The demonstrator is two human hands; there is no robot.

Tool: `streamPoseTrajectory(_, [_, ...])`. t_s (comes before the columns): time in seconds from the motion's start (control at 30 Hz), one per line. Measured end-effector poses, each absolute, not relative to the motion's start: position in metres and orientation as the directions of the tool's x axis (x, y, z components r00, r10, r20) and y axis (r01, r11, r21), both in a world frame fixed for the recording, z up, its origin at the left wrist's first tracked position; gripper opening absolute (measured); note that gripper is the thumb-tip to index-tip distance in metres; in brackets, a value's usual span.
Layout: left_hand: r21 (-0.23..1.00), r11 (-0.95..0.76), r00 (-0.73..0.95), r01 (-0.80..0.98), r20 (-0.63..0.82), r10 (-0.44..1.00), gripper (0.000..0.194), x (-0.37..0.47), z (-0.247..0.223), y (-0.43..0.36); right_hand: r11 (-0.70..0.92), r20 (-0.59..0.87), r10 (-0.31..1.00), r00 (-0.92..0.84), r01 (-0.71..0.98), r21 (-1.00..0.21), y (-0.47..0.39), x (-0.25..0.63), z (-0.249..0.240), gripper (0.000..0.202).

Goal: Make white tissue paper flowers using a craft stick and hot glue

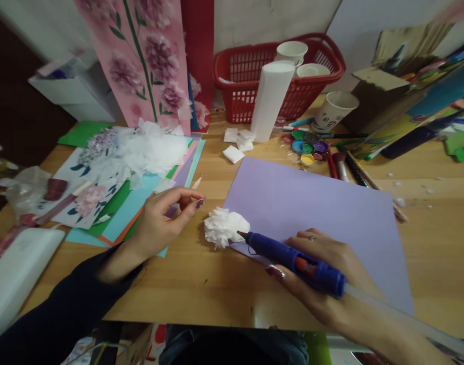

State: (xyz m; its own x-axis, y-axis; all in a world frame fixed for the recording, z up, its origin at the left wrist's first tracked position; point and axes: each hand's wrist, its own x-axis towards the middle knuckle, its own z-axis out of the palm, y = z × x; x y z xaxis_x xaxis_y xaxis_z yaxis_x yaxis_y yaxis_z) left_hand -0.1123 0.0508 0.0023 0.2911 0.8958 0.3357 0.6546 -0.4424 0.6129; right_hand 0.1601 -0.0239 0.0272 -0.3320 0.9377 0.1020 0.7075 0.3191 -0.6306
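My right hand [330,263] is wrapped round a blue glue gun [292,256] with a clear glue stick at its back. The gun's nozzle points left and is at the right side of a white ruffled paper flower [224,227]. This flower lies partly on the table and partly on the left edge of a purple sheet [315,203]. Left of the flower, above the table, my left hand [167,218] is held with thumb and fingertips close together, apart from the flower. Whether anything small is between those fingertips is too small to tell.
White tissue pieces [151,152] lie on coloured papers at the left. Behind are a red basket [235,81], a white roll [272,101], a paper cup [334,111] and small paint pots [308,147]. Brushes [342,167] lie along the purple sheet's far edge. A white device [22,279] sits front left.
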Motion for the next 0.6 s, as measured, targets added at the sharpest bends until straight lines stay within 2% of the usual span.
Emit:
streamPoseTrajectory(0.17, [0.628, -0.417, 0.261, 0.657, 0.330, 0.907, 0.017, -0.112, 0.005, 0.052, 0.447, 0.208, 0.893, -0.400, 0.732, -0.514, -0.019, 0.157, 0.029, 0.040])
streamPoseTrajectory(0.4, [0.628, -0.469, 0.344, 0.621, 0.319, 0.883, 0.021, -0.110, 0.006, 0.051, 0.447, 0.155, 0.893, -0.423, 0.788, -0.423, -0.025, 0.157, 0.042, 0.041])
streamPoseTrajectory(0.5, [0.634, -0.466, 0.348, 0.617, 0.311, 0.884, 0.021, -0.111, 0.005, 0.051, 0.369, 0.086, 0.923, -0.374, 0.800, -0.473, -0.030, 0.155, 0.050, 0.047])
streamPoseTrajectory(0.6, [0.650, -0.439, 0.330, 0.621, 0.291, 0.898, 0.019, -0.114, 0.004, 0.052, 0.182, 0.029, 0.977, -0.209, 0.764, -0.619, -0.034, 0.166, 0.052, 0.046])
